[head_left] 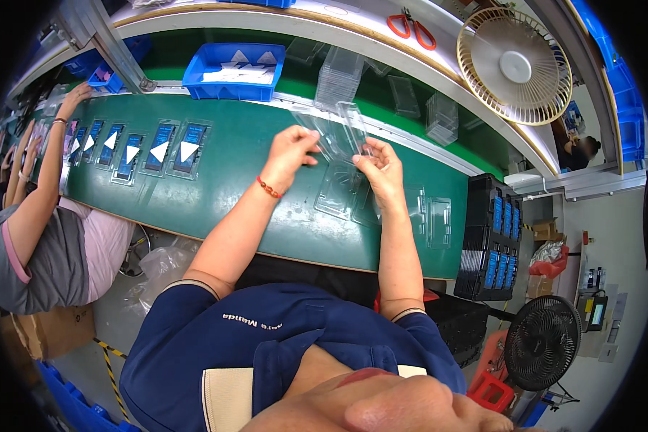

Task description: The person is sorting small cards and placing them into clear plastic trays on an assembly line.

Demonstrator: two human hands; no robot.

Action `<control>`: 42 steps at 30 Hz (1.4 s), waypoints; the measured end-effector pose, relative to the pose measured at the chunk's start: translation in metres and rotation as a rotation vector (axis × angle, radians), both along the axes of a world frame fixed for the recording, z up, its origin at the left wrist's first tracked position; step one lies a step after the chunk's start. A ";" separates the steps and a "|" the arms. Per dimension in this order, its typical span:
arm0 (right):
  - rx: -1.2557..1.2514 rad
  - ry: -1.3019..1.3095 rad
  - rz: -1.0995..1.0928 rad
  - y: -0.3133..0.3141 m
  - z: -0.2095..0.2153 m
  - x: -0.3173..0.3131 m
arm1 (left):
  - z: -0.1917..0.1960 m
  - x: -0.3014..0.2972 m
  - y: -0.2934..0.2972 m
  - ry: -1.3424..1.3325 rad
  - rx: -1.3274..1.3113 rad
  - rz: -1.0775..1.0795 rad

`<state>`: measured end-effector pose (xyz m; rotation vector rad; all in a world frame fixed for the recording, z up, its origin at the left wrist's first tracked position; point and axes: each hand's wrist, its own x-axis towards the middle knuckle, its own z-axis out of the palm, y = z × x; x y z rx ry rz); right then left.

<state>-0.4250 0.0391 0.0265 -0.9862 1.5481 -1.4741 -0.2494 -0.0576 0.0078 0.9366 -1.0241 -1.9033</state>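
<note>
Factory packing line: green conveyor belt [237, 173], blue bins [234, 72].

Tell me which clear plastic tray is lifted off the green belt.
The clear tray pinched between the left hand and right hand. The other empty trays lie flat on the green belt.

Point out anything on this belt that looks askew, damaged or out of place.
Nothing stands out. Both hands, left hand and right hand, hold a clear plastic clamshell above the green belt; filled blue packs lie in an even row.
</note>
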 end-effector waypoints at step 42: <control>0.014 1.334 -0.126 0.046 -0.008 0.119 | -0.029 0.127 0.021 -0.944 -1.093 0.258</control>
